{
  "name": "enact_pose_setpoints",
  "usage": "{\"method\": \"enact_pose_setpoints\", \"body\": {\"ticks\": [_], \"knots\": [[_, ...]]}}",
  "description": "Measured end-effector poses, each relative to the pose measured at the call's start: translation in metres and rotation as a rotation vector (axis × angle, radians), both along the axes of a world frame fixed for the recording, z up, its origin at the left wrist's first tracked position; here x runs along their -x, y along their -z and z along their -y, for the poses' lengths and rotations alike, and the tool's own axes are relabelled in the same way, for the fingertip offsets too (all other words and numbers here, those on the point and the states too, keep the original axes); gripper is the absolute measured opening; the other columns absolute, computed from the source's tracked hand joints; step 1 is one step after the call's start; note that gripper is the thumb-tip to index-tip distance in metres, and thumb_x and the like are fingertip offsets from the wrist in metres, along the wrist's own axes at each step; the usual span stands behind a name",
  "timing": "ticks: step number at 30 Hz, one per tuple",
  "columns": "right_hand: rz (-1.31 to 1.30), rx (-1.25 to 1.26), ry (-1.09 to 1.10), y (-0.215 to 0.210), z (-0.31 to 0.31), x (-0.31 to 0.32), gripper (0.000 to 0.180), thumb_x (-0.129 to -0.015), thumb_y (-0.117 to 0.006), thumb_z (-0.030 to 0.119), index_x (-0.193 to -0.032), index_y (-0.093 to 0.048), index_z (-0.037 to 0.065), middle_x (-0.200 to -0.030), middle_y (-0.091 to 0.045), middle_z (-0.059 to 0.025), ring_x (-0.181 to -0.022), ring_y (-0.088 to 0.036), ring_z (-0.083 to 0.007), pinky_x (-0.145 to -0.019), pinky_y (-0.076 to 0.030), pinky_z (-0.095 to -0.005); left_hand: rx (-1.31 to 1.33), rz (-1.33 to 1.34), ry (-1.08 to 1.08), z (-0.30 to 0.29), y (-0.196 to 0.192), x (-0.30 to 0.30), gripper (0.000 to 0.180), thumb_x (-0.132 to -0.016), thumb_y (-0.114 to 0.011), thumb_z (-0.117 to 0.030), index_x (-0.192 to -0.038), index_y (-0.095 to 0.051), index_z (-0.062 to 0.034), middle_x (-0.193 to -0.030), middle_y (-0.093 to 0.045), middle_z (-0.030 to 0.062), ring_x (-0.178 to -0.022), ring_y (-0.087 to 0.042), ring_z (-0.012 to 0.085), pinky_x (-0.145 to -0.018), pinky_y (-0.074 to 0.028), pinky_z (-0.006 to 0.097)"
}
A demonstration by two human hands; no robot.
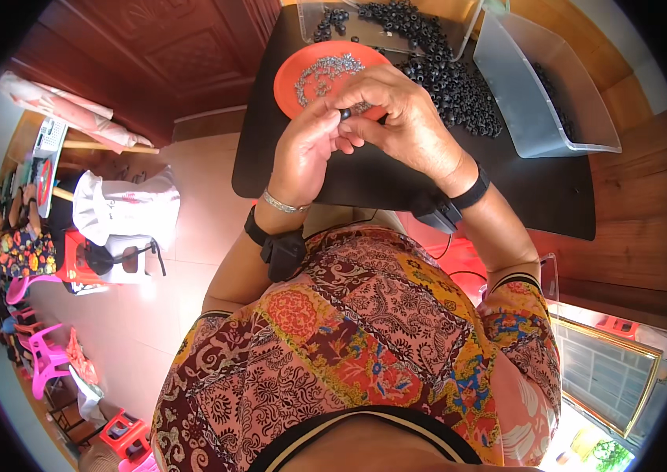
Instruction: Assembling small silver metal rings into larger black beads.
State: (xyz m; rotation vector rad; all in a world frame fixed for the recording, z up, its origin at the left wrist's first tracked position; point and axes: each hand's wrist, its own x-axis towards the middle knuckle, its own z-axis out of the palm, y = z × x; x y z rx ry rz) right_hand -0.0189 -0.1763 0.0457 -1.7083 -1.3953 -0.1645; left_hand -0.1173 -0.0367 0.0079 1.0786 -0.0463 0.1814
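Over the near edge of the red plate (pixel 286 64), my two hands meet at the fingertips. Between them is a small black rounded part (pixel 344 115), like the pieces heaped on the table. My left hand (pixel 306 148) is closed, pinching the part from the left. From the right, my right hand (pixel 410 118) curves over with thumb and forefinger closed on the same part. Small silvery metal pieces (pixel 324 72) lie spread on the plate, partly hidden by my right hand. Any tiny piece inside the fingers cannot be made out.
A heap of black parts (pixel 459 98) lies on the dark table (pixel 542 189), right of the plate. A clear tub (pixel 534 94) with more black parts stands at the right. Another clear container (pixel 310 20) lies at the back. Bulky black wrist devices (pixel 282 256) sit on both forearms.
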Motion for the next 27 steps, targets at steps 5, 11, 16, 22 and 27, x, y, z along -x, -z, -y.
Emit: {"method": "enact_pose_setpoints", "body": {"ticks": [5,11,16,22,27], "knots": [[-0.185,-0.091,-0.033,0.004,0.005,0.019,0.029,-0.071,-0.074,-0.001,-0.097,-0.065,0.005,-0.097,-0.064,-0.0067,-0.086,-0.062,-0.0188,-0.073,-0.052,-0.0276,0.088,0.103,0.016,0.002,0.004,0.009,0.028,-0.093,-0.045,-0.022,-0.107,-0.055,0.0003,-0.101,-0.058,0.0048,-0.088,-0.053,0.0114,-0.076,-0.041,0.026],[-0.121,-0.182,0.072,0.018,0.006,0.022,0.029,-0.069,-0.076,0.003,-0.097,-0.067,0.008,-0.092,-0.063,-0.0069,-0.085,-0.062,-0.0211,-0.075,-0.052,-0.0313,0.072,0.081,0.065,0.002,0.006,0.006,0.027,-0.093,-0.046,-0.021,-0.104,-0.056,0.0006,-0.102,-0.057,0.0039,-0.087,-0.053,0.0102,-0.075,-0.042,0.026],[-0.072,-0.156,0.105,0.014,0.008,0.031,0.028,-0.07,-0.076,0.003,-0.096,-0.066,0.005,-0.1,-0.065,-0.0087,-0.092,-0.062,-0.0226,-0.081,-0.051,-0.0318,0.023,0.074,0.059,0.002,0.009,0.008,0.025,-0.092,-0.047,-0.022,-0.102,-0.056,-0.0017,-0.1,-0.057,0.0034,-0.087,-0.053,0.0101,-0.074,-0.043,0.026],[-0.02,-0.143,0.133,0.018,0.013,0.028,0.028,-0.07,-0.076,0.002,-0.096,-0.067,0.007,-0.101,-0.065,-0.0088,-0.093,-0.063,-0.0212,-0.084,-0.05,-0.0307,-0.24,0.016,-0.002,0.002,0.004,0.013,0.029,-0.093,-0.044,-0.023,-0.106,-0.054,0.0018,-0.097,-0.057,0.0079,-0.084,-0.054,0.0148,-0.076,-0.042,0.028],[-0.48,-0.278,-0.071,0.028,0.012,0.03,0.026,-0.072,-0.073,-0.003,-0.095,-0.067,0.007,-0.1,-0.065,-0.0045,-0.092,-0.061,-0.0147,-0.083,-0.049,-0.028,-0.009,0.033,0.086,0.003,0.007,0.012,0.032,-0.094,-0.044,-0.025,-0.108,-0.053,0.0029,-0.098,-0.057,0.0085,-0.082,-0.053,0.0152,-0.077,-0.042,0.029]]}}
